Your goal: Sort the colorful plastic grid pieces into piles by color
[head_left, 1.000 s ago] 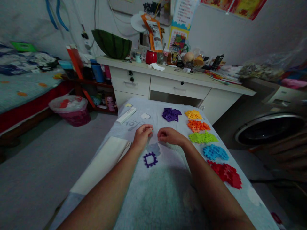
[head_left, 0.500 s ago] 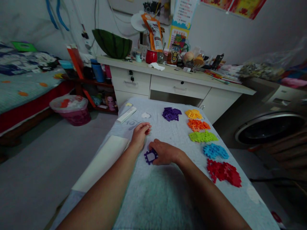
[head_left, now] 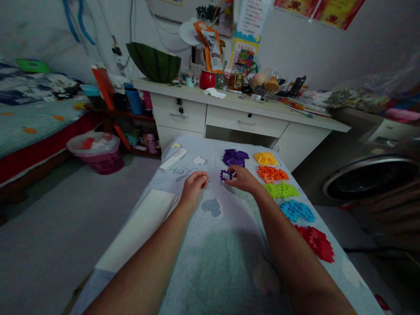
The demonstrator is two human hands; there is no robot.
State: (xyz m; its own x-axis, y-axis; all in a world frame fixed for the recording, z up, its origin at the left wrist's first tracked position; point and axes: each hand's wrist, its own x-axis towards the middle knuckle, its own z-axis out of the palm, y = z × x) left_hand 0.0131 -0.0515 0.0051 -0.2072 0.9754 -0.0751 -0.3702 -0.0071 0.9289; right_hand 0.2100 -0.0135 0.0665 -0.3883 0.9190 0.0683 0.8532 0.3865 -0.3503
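My right hand (head_left: pixel 242 178) pinches a purple square frame (head_left: pixel 225 175) with notched edges and an open middle, fingers at its right side. The frame is just in front of a pile of purple toothed pieces (head_left: pixel 235 157). To the left, my left hand (head_left: pixel 194 186) hovers over or rests on the cloth with its fingers curled together, and nothing shows in it. Along the right side lie piles of yellow pieces (head_left: pixel 265 158), orange pieces (head_left: pixel 271 173), lime green pieces (head_left: pixel 282 190), blue pieces (head_left: pixel 298 211) and red pieces (head_left: pixel 316 243).
A pale cloth (head_left: pixel 210 245) covers the table. On its left lie a white sheet-like pad (head_left: pixel 138 229) and a slim white box (head_left: pixel 173 160). Behind stands a white desk (head_left: pixel 179 111) bearing a watermelon piece (head_left: pixel 154 62). A washing machine (head_left: pixel 377 148) is at the right.
My right hand has carried the purple frame forward and right, from near my left wrist to the purple pile. My left hand has hardly moved.
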